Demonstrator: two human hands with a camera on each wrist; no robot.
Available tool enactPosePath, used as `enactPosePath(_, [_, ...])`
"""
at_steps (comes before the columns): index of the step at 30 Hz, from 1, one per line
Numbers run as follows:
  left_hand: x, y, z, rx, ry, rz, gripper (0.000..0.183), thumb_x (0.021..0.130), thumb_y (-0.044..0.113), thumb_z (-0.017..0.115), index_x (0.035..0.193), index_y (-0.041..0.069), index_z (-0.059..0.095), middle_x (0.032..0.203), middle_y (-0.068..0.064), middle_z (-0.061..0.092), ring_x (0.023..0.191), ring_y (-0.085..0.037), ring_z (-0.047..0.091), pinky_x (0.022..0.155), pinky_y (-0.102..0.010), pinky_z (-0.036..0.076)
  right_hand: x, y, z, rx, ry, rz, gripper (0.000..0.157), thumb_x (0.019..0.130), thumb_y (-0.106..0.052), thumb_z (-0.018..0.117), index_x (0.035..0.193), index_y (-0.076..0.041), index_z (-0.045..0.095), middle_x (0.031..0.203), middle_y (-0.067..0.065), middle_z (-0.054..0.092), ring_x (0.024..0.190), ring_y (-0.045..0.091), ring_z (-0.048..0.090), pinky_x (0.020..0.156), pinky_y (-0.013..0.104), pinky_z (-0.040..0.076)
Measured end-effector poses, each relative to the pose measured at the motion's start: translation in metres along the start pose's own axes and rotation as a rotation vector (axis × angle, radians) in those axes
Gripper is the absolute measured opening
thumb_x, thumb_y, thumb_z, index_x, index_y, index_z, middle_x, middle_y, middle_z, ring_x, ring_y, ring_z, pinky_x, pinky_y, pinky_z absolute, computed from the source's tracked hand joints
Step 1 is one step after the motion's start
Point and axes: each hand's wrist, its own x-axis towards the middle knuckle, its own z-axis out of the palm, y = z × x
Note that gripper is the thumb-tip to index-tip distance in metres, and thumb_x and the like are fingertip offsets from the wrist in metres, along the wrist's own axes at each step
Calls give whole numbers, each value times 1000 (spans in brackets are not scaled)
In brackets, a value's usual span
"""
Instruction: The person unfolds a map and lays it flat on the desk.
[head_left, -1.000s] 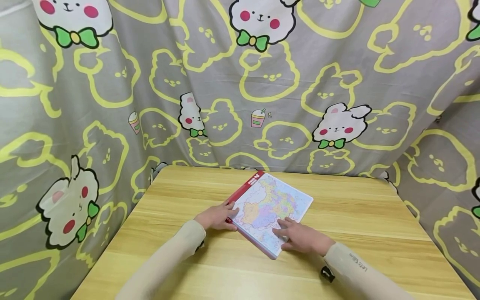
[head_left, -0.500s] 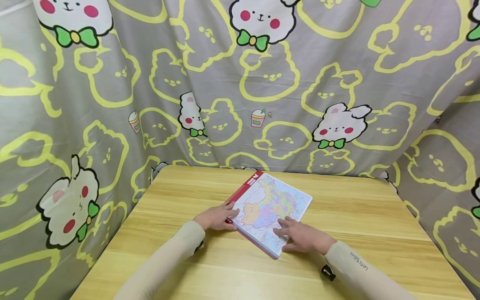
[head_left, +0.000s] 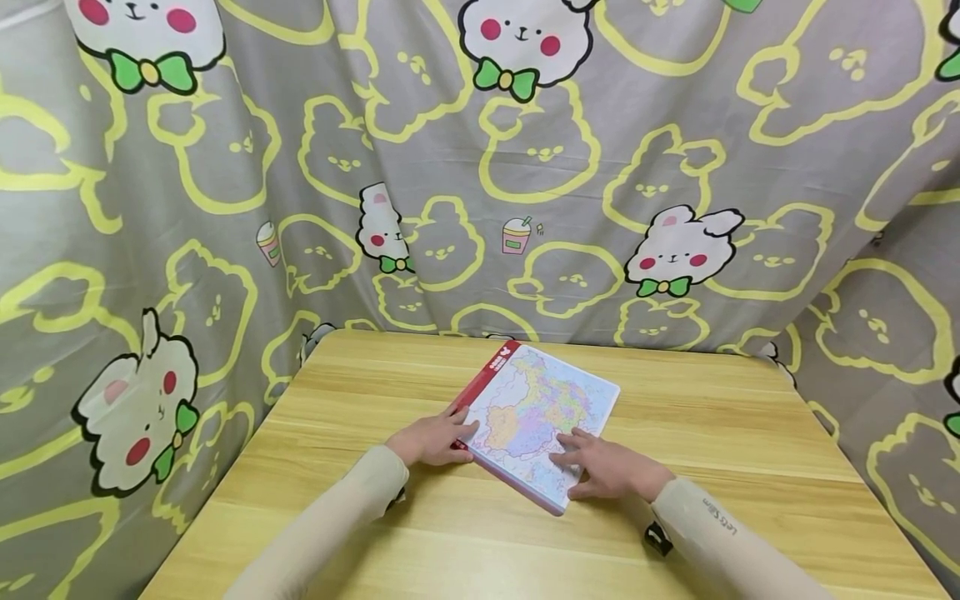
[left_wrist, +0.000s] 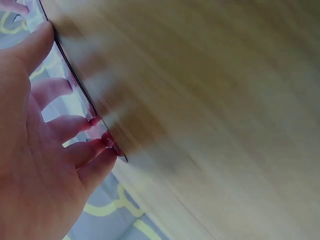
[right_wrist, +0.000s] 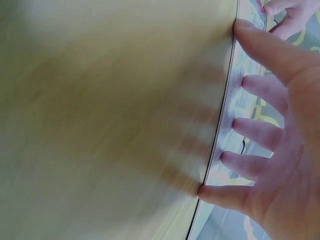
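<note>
A flat, thick rectangular box or board point(head_left: 517, 421) printed with a colourful map lies turned at an angle on the wooden table. A red strip point(head_left: 483, 379) with white lettering runs along its left side. My left hand point(head_left: 433, 439) rests at the left corner, its fingers spread over the strip and edge. On the near right side, my right hand point(head_left: 611, 468) touches the edge and top with spread fingers. In the left wrist view, the left thumb and fingertips meet the board's edge point(left_wrist: 75, 75); the right wrist view has the right fingertips along the edge point(right_wrist: 220, 120).
The light wooden table point(head_left: 337, 375) extends around the board on all sides. A grey curtain point(head_left: 450, 167) with yellow outlines and white rabbit figures hangs behind and beside the table. A small black device point(head_left: 657, 539) sits under the right sleeve.
The map board has turned slightly counterclockwise, its top corner shifting left and its near corner right. Both hands have stayed on it, the right one moving slightly to the right.
</note>
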Motion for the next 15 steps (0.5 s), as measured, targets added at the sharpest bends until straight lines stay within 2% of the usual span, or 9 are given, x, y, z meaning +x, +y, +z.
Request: enactPosePath(15, [-6, 6, 1, 19, 6, 6, 59, 95, 46, 50, 146, 17, 40, 152, -17, 26, 140, -35, 19, 104, -47, 34, -3, 5, -3, 48, 6, 13, 60, 84, -37, 69, 135, -10, 53, 147, 22, 33, 133, 51, 24, 104, 56, 26])
